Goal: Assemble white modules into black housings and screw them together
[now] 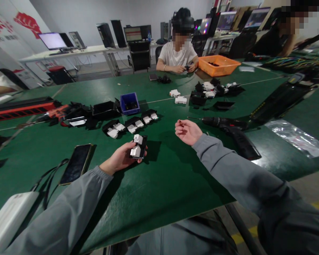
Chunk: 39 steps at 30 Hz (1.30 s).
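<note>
My left hand [124,156] is wrapped around a black plastic housing with white blocks [138,147], held just above the green table. To the right, my right hand [188,131] is raised palm up with its fingers curled and the fingertips together; whatever may be between them is too small to make out. Close beside that hand lies a black power drill [228,125] with a long thin bit pointing left. Beyond my left hand stand several similar black housings with white blocks [134,124] in a slanting row.
A blue bin [129,103] holds small dark parts. Loose white blocks [180,100] and a pile of black housings [212,92] lie farther back. A phone [76,164] and a white power bank [13,212] are at left. Opposite sits a co-worker [179,53] near an orange basket [218,67].
</note>
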Motion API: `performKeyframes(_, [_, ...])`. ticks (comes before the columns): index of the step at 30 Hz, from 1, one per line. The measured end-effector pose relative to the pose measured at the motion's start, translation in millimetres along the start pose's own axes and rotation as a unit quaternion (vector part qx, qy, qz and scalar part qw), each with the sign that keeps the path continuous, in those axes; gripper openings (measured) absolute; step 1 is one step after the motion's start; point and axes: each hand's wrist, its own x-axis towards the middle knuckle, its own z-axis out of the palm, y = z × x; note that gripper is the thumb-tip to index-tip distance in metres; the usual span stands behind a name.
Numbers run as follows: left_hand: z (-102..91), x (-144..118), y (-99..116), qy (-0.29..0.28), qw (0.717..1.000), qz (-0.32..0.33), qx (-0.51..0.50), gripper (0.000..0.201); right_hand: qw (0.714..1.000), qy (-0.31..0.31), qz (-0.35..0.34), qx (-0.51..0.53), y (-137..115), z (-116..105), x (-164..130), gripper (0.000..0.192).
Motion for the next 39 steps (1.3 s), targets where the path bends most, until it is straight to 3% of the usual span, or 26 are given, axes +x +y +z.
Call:
performKeyframes(9, [-1.2,1,0,-0.002,1.000,0.001,0.004,0.046,0.998,0.028,-0.012,-0.060,15,-2,6,0.015])
performKeyframes(16, [2.3,2,-7,0.007,0.996,0.039,0.078,0.040,0.993,0.001,-0.032,-0.111,24,-2,7,0.024])
performKeyframes(22, [11.8,-1,-12,0.041,0.983,0.084,0.156,0.043,0.976,-0.070,-0.105,-0.179,43,33,-23,0.024])
performKeyframes(28, [18.2,-6,-9,0.045,0.957,0.127,0.257,0.044,0.968,-0.127,-0.104,-0.188,70,69,-54,0.019])
performKeyframes(34, [19.8,-9,-9,0.024,0.949,0.142,0.282,0.045,0.962,-0.128,-0.083,-0.227,74,73,-54,0.022])
performKeyframes(39, [18.0,-8,-11,0.004,0.947,0.123,0.296,0.051,0.947,-0.126,-0.106,-0.276,72,73,-54,0.024])
